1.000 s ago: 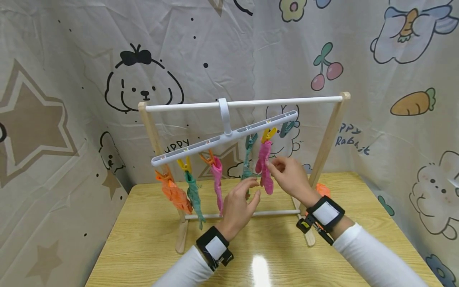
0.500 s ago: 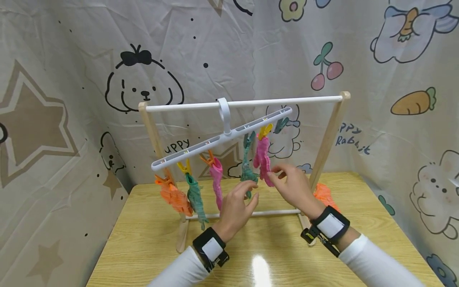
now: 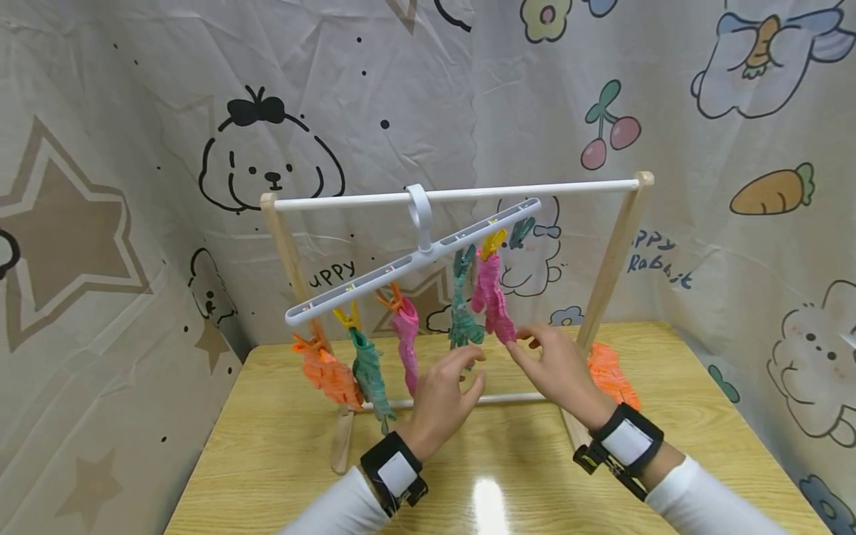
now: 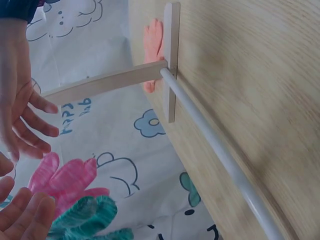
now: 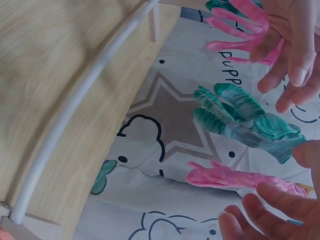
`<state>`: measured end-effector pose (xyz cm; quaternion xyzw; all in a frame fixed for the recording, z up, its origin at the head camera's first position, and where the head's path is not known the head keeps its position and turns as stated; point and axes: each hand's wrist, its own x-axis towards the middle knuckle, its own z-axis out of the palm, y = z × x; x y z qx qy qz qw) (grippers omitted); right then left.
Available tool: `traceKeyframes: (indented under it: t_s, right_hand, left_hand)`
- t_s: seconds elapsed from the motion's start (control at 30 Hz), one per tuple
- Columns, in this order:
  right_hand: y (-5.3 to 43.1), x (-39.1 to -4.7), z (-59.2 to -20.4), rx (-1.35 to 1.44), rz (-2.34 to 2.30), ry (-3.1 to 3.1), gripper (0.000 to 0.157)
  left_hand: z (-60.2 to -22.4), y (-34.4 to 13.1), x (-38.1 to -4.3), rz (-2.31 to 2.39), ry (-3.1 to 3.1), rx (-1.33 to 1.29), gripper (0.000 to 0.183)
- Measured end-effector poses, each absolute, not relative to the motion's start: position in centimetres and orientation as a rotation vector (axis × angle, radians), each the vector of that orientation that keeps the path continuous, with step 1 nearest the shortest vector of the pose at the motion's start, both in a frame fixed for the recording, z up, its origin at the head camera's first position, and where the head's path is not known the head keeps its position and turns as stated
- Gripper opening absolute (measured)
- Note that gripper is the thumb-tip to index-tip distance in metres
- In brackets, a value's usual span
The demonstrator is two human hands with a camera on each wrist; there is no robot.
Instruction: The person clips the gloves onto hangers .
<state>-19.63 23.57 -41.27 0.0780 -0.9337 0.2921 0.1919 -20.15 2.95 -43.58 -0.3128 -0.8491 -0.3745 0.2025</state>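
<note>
A pale grey clip hanger (image 3: 374, 281) hangs tilted, its right end higher. A pink glove (image 3: 491, 297) dangles fingers-down from its yellow clothespin (image 3: 493, 244). At that glove's lower tip are the thumb and fingertips of my right hand (image 3: 558, 368), fingers loosely bent; the glove shows beside them in the right wrist view. My left hand (image 3: 440, 397) hovers below a green glove (image 3: 461, 305), fingers relaxed and holding nothing. Further left hang another pink glove (image 3: 405, 342), another green glove (image 3: 370, 375) and an orange glove (image 3: 328, 371), each clipped. One teal clothespin (image 3: 521, 232) at the right end holds nothing.
A rack with a white top bar (image 3: 535, 190), wooden posts (image 3: 614, 267) and a low white bar (image 4: 215, 145) stands on the wooden table (image 3: 287, 475). An orange glove (image 3: 611, 377) lies behind the right post. A printed curtain (image 3: 428, 96) surrounds the table.
My right hand has moved down along the pink glove to its lower tip. The hanger's right end has swung slightly left. My left hand has barely moved.
</note>
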Motion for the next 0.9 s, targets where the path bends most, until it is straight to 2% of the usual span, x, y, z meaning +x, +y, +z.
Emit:
traceKeyframes:
  t_s: [0.2, 0.9]
  right_hand:
    - [23.9, -19.0, -42.2, 0.183, 0.771, -2.654, 0.033]
    - [24.5, -17.3, -44.8, 0.120, 0.709, -2.734, 0.033]
  left_hand:
    - [-43.8, 3.4, -19.7, -1.009, -2.387, -0.894, 0.022]
    - [-45.7, 4.2, -18.5, -0.871, -2.416, -0.994, 0.023]
